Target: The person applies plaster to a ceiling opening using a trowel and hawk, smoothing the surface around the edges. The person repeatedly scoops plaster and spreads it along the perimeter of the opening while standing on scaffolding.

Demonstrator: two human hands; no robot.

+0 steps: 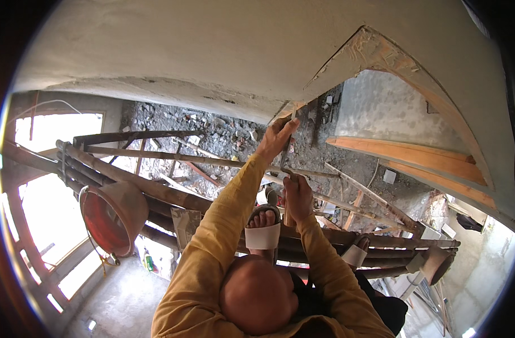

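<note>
My left hand (pixel 275 138) reaches up to the lower edge of the plastered wall (pixel 212 50). Its fingers are closed at the corner by the opening, and what they pinch there is hard to make out. Below it, my right hand (pixel 298 196) is wrapped round a slim hand tool (pixel 288 218). A wooden handle shows under that fist, and a narrow dark part rises from it toward the left hand. My bent knee (pixel 257 296) lies between both arms, with a sandalled foot (pixel 263 222) on the poles.
Scaffold poles (pixel 156 191) run under me, above a rubble-strewn floor (pixel 224 135). A mortar-smeared bucket (pixel 114 217) hangs at the left, another bucket (pixel 437 265) at the right. Wooden boards (pixel 415 155) edge the arched opening. Bright window openings (pixel 49 208) are on the left.
</note>
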